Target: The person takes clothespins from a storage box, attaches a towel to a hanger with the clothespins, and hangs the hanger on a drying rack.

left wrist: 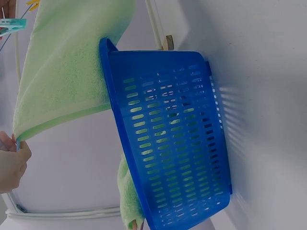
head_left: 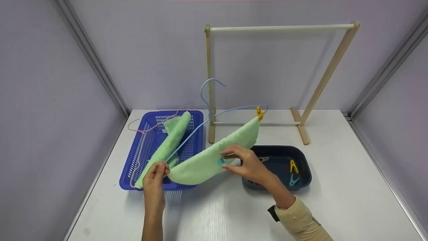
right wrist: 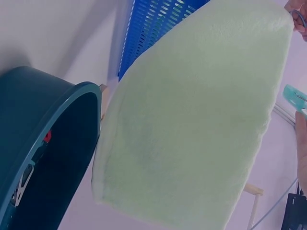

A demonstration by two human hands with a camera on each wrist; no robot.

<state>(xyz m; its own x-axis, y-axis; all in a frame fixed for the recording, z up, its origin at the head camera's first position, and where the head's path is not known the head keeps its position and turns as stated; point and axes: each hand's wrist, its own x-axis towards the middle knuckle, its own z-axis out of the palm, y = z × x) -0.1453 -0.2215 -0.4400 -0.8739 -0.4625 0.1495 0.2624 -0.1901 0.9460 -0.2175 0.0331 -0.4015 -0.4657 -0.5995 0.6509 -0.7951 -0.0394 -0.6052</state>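
A light green towel (head_left: 214, 160) hangs from a blue wire hanger (head_left: 190, 136), held by a yellow clothespin (head_left: 260, 113) at the hanger's far right end. My left hand (head_left: 155, 174) pinches the towel's near corner together with the hanger's left end. In my right hand (head_left: 245, 163), a teal clothespin (left wrist: 13, 26) is pinched between thumb and fingers, in front of the towel in the head view. In the right wrist view the teal clothespin (right wrist: 295, 97) shows beside the towel's edge, apart from the left-hand corner.
A blue basket (head_left: 200, 134) at left holds another green towel (head_left: 170, 142) and a pink wire hanger (head_left: 138, 157). A dark bin (head_left: 306, 157) at right contains several clothespins, including a yellow one (head_left: 293, 166). Behind stands a wooden drying rack (head_left: 282, 28).
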